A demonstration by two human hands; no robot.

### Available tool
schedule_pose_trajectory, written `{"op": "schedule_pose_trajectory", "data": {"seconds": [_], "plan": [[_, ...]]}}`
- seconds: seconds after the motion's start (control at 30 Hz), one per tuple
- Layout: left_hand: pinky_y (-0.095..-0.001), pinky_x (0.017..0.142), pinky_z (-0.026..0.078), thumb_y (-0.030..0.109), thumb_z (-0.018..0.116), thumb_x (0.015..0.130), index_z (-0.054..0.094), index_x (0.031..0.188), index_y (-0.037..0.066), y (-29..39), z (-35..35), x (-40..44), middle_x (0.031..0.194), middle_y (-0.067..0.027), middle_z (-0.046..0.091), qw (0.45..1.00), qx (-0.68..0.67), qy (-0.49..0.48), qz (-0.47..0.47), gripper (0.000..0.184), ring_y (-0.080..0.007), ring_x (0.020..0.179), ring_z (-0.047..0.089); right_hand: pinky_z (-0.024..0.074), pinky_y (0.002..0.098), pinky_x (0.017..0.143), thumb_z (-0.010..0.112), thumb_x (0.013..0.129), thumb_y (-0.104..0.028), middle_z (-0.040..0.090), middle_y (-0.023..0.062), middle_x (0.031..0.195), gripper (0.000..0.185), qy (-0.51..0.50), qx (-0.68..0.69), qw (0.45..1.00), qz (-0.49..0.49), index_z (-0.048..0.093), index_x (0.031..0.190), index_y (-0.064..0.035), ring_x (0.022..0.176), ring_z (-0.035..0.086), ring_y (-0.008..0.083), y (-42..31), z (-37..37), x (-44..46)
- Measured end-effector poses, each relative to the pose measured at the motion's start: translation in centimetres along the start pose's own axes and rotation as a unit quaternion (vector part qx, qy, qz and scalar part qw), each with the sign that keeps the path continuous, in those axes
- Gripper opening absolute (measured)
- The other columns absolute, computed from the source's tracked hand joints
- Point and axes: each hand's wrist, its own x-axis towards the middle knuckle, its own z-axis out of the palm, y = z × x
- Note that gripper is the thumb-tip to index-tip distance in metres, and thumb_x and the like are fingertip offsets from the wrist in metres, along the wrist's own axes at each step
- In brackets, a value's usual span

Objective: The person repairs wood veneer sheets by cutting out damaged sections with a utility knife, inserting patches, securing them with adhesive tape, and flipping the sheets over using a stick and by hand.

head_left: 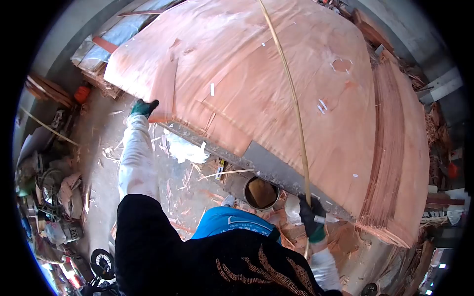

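A large reddish wood veneer sheet (237, 74) lies over a grey-edged table (276, 165), with small white tape pieces on it. My left hand (143, 108), in a dark and green glove, is at the sheet's near left edge, its fingers closed around the edge. A long thin bamboo stick (291, 86) runs across the sheet from the far side to the near edge. My right hand (312, 217), gloved in black and green, is wrapped round the stick's near part, beside the table edge.
Stacked veneer strips (385, 143) lie along the right side. Below the table edge stand a round bucket (261, 193) and a white plastic bag (186, 148). Wood scraps litter the floor (168, 197). A small wheel (102, 263) shows at lower left.
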Motion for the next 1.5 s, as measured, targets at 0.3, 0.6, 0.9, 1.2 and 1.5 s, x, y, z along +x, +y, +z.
{"op": "schedule_pose_trajectory", "data": {"seconds": [0.3,0.6,0.9,1.2,1.5], "plan": [[-0.0417,0.097,0.044,0.027,0.07,0.083,0.055,0.125,0.002,23.5,-12.6,-6.3,0.124,-0.0219,0.058,0.777,-0.168,0.445,0.413,0.052,-0.0378,0.114,0.055,0.0474,0.0286,0.052,0.061,0.085,-0.008,0.06,0.0068,0.077,0.017,-0.16,-0.084,0.98,-0.086,0.065,0.101,-0.003,0.061,0.058,0.0163,7.7,6.3,3.9],[-0.0409,0.112,0.028,0.077,0.058,0.068,0.02,0.15,0.006,24.2,7.3,-2.8,0.152,-0.0195,0.028,0.932,0.166,-0.231,0.225,0.115,-0.0366,0.138,0.032,0.0526,0.0375,0.062,0.073,0.08,-0.026,0.068,0.0145,0.08,0.024,-0.145,-0.334,0.912,-0.188,0.069,0.092,-0.0054,0.072,0.067,0.0288,5.2,7.5,-3.4],[-0.0446,0.074,0.05,0.039,0.074,0.069,0.067,0.088,0.004,23.1,11.1,-5.8,0.08,-0.0173,0.067,0.953,0.069,-0.012,0.294,0.041,-0.0293,0.083,0.067,0.0517,0.0382,0.059,0.069,0.082,-0.032,0.067,0.014,0.076,0.025,-0.146,-0.361,0.903,-0.181,0.07,0.088,-0.0085,0.068,0.066,0.0297,4.2,6.1,-3.8],[-0.0292,0.059,0.053,0.017,0.077,0.076,0.066,0.092,0.003,32.1,-0.8,-7.9,0.083,-0.0048,0.066,0.702,-0.569,-0.413,0.114,0.024,-0.0168,0.07,0.064,0.0516,0.0393,0.065,0.067,0.084,-0.034,0.068,0.0182,0.085,0.032,-0.065,-0.278,0.948,-0.139,0.069,0.095,-0.0034,0.076,0.066,0.0329,8.8,7.2,-2.3],[-0.0347,0.083,0.055,0.019,0.066,0.088,0.063,0.11,0.0,44.4,-13.6,-11.4,0.106,-0.0085,0.065,0.655,-0.566,-0.33,0.375,0.029,-0.0194,0.096,0.063,0.0505,0.0405,0.058,0.064,0.086,-0.029,0.067,0.0137,0.075,0.022,0.19,-0.367,0.899,-0.14,0.07,0.087,-0.008,0.067,0.065,0.0325,8.3,2.6,-2.0]]}}
